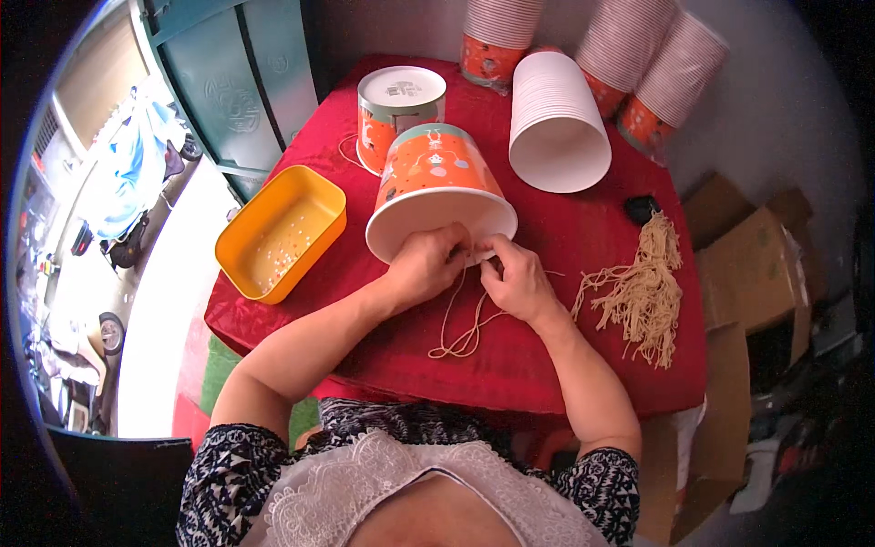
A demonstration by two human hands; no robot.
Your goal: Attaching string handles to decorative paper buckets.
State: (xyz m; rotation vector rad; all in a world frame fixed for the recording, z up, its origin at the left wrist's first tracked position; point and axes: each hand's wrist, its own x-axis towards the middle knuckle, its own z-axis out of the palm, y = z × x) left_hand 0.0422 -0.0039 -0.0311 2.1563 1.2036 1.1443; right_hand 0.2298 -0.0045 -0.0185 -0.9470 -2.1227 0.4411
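An orange patterned paper bucket lies tipped on the red cloth, its white-rimmed mouth facing me. At the near edge of that mouth, my left hand is closed in a pinch on a thin beige string. My right hand pinches the string beside it, fingertips close to the left ones. The string's loose loop trails onto the cloth below my hands. The exact spot where string meets rim is partly hidden by my fingers.
A yellow tub with small pale beads stands left. Behind is an upside-down bucket. A nested white bucket stack lies back right, with wrapped stacks beyond. A bundle of beige strings lies right; cardboard boxes sit beside the table.
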